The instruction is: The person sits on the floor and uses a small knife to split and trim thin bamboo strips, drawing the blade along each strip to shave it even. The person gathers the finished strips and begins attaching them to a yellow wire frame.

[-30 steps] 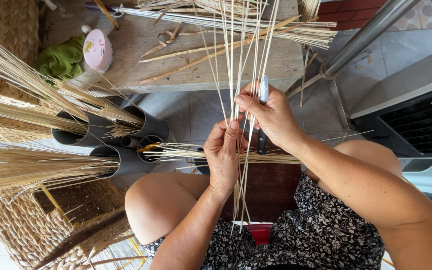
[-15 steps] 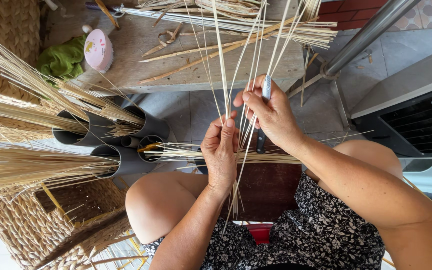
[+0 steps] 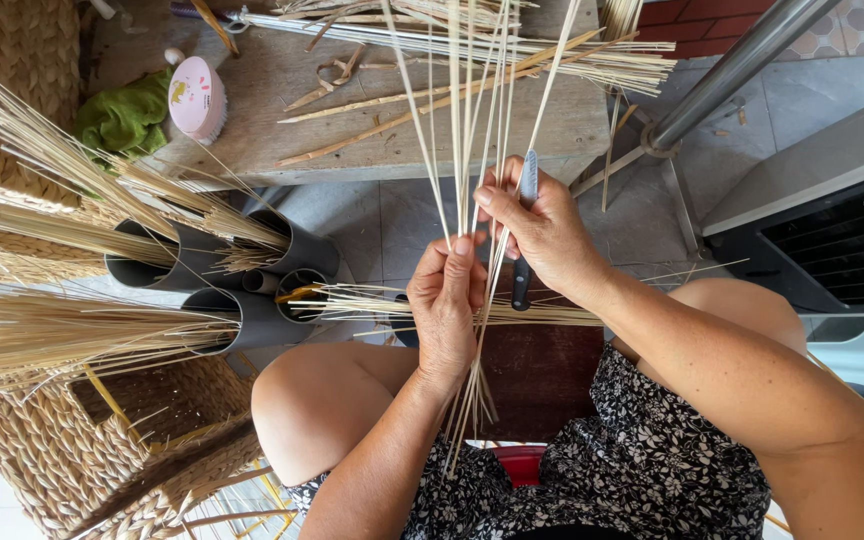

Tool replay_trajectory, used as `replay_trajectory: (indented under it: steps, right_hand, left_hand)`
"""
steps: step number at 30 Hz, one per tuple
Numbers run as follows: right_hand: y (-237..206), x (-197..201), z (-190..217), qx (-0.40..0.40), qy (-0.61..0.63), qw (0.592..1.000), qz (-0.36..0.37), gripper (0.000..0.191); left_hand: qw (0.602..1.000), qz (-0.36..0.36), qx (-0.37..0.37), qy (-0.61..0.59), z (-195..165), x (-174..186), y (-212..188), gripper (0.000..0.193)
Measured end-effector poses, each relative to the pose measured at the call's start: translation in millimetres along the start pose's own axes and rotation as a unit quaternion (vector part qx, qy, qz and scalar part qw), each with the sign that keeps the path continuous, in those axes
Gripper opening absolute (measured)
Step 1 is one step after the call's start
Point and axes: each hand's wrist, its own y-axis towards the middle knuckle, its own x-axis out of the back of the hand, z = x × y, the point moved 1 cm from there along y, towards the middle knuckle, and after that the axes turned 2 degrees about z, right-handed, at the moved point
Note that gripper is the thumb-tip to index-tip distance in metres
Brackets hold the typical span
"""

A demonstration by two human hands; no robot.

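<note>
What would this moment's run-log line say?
left hand: pinches thin straw strips | right hand: holds knife, fingers on strips | nearby: grey tubes of straw, wooden table

Bright, even daylight, soft shadows, sharp focus, slight wide-angle bending at edges.

Bare arms, bare knees; black white-flowered dress (image 3: 652,470).

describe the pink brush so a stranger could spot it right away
Start at the wooden bench above the hands. On its left end, next to a crumpled green cloth, lies the pink brush. It is the only pink, rounded thing among the pale straws.
</note>
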Motion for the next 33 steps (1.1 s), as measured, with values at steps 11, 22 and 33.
replay_trajectory:
  steps: [11, 22, 33]
  right_hand:
    - [-3.0, -5.3, 11.2, 0.018, 0.008, 1.000, -0.014, 0.018]
    - [-2.3, -13.8, 11.4, 0.018, -0.013, 1.000, -0.013, 0.013]
    - [-4.8, -10.1, 16.5, 0.021, -0.001, 1.000, -0.014, 0.017]
  left_hand:
    - [1.000, -0.016, 0.019, -0.003, -0.1, 1.9, -0.7, 0.023]
    - [1.000, -0.007, 0.018, -0.003, -5.6, 4.7, -0.6, 0.030]
    - [0.999, 0.005, 0.028, 0.024, -7.9, 3.9, -3.1, 0.025]
